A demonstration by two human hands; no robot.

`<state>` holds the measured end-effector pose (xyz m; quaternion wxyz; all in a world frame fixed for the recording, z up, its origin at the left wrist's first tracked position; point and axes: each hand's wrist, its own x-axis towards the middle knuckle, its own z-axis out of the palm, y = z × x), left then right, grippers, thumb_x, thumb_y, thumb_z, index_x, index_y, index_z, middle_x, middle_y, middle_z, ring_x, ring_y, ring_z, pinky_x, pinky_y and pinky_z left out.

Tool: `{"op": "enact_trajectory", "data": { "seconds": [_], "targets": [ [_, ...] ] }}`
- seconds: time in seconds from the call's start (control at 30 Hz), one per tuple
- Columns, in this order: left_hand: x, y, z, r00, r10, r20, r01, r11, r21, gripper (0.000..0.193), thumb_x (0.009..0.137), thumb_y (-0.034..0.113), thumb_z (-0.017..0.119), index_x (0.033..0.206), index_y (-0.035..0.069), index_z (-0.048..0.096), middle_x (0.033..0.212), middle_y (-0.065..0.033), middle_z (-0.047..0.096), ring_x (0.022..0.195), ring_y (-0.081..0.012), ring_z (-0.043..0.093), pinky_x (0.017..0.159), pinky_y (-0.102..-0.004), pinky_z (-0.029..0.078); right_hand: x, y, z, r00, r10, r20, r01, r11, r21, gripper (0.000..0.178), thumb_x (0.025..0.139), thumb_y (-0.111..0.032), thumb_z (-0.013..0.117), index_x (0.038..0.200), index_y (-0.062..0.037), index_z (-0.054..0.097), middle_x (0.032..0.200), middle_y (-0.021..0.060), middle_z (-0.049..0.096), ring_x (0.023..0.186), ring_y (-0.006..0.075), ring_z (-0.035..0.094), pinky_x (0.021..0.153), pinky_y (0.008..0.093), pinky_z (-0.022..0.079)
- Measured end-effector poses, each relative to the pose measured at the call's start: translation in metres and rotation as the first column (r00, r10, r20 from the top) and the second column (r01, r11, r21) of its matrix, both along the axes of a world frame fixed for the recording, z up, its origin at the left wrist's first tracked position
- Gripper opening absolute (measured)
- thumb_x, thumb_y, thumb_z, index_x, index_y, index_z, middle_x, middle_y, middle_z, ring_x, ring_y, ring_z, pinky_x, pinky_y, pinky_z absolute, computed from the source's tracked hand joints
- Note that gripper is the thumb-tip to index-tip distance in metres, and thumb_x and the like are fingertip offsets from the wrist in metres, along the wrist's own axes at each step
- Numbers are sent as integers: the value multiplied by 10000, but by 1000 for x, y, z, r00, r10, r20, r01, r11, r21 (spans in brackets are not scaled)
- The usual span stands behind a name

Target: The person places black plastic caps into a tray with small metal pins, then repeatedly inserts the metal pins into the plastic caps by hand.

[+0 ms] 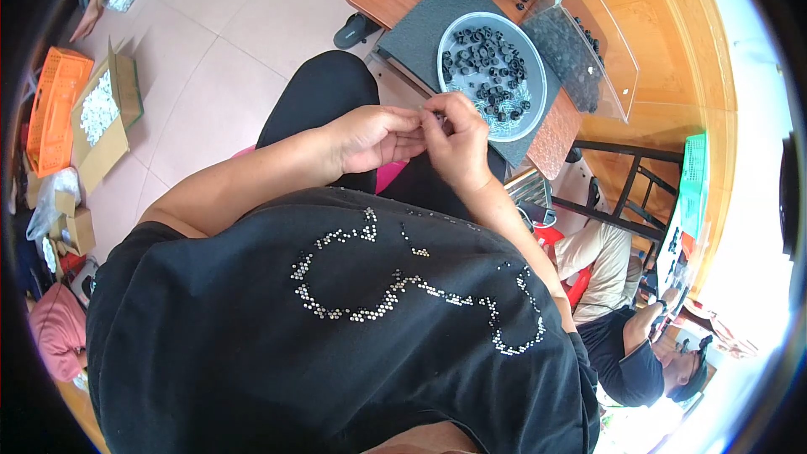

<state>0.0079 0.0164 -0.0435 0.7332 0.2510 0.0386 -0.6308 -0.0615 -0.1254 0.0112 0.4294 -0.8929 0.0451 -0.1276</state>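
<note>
Shirt [244, 345], mine: black, filling the lower centre of the frame; short left sleeve [147, 244], lower left; short right sleeve [584, 382], lower right; curved neckline [466, 427], bottom edge.
Beads [334, 314] on my shirt: silvery, some dark, set close in curving outlines across the centre; one small gold-toned cluster [421, 252] among them.
Trousers [324, 88], mine: black, upper centre.
My left hand [374, 136] and right hand [461, 136]: bare, centre.

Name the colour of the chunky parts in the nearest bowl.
The chunky parts are black; head view.
</note>
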Motion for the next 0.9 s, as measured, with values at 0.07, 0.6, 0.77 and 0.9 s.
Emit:
{"op": "enact_trajectory", "data": {
  "seconds": [0.07, 0.6, 0.77, 0.9],
  "targets": [
    [0, 1, 2, 998, 27, -60, -31, 997, -70, 260, 948, 115, 435, 1141, -40, 515, 1087, -112, 587, 1010, -171, 583, 932, -318, 468, -3, 1, -8, 995, 28, 94, -23, 998, -54, 87, 739, 31, 625, 814, -5, 600, 815, 98, 584, 678, 185, 566, 585, 283, 451],
    [1, 3, 13, 983, 167, 70, -173, 982, 80, 233, 912, 68, 528, 1111, -47, 569, 975, -105, 630, 889, -138, 613, 821, -221, 504, -24, -13, -6, 980, -93, -176, 182, 782, 597, 54, 842, 13, 606, 889, -12, 617, 763, 23, 627, 625, 54, 535, 563, 172, 426],
    [0, 5, 17, 983, 172, 67, -176, 982, 66, 222, 911, 55, 523, 1102, -47, 573, 992, -104, 622, 878, -137, 613, 833, -223, 505, -28, -11, -4, 968, -60, -245, 187, 823, 536, 73, 832, 19, 621, 896, -7, 643, 758, 12, 629, 617, 49, 536, 569, 170, 435],
    [0, 5, 17, 986, 154, 63, -159, 985, 69, 222, 904, 23, 509, 1100, -62, 569, 991, -117, 618, 892, -143, 614, 828, -218, 505, -28, -3, 0, 978, -99, -184, 177, 858, 481, 43, 828, -25, 639, 867, -16, 656, 715, -30, 614, 551, 1, 465, 497, 163, 371]
  ]
}}
